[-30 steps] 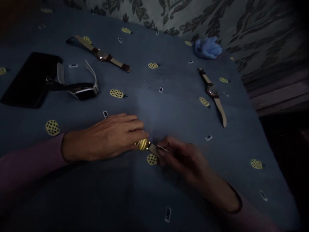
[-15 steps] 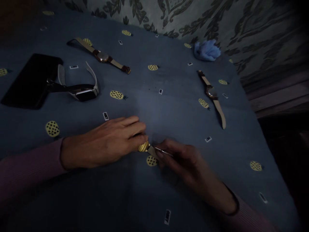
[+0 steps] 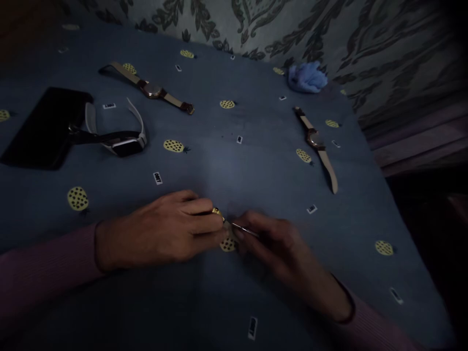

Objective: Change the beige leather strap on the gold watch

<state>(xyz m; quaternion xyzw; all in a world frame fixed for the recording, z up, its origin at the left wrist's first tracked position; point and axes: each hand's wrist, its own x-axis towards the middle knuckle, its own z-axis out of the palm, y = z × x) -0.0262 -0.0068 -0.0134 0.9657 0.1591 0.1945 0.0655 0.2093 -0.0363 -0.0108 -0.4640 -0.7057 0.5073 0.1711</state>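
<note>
My left hand is closed over a gold wristwatch, fingers curled round its case so that only a sliver of gold shows. From the case a pale strap runs right to my right hand. Between thumb and fingers that hand pinches a thin metal tool, its tip pointing left at the place where strap and case meet. The tool's kind is too dim to make out. Part of the strap is hidden under my right fingers, and I cannot tell whether they grip it.
Two more wristwatches lie on the patterned blue cloth: a brown-strapped watch at the back left and another watch at the right. A smartwatch sits beside a black phone. A crumpled blue cloth is near the wall.
My left hand has shifted lower and a little right, and its fingers now cover most of the gold case. My right hand holds the tool in nearly the same place. The camera view has shifted slightly.
</note>
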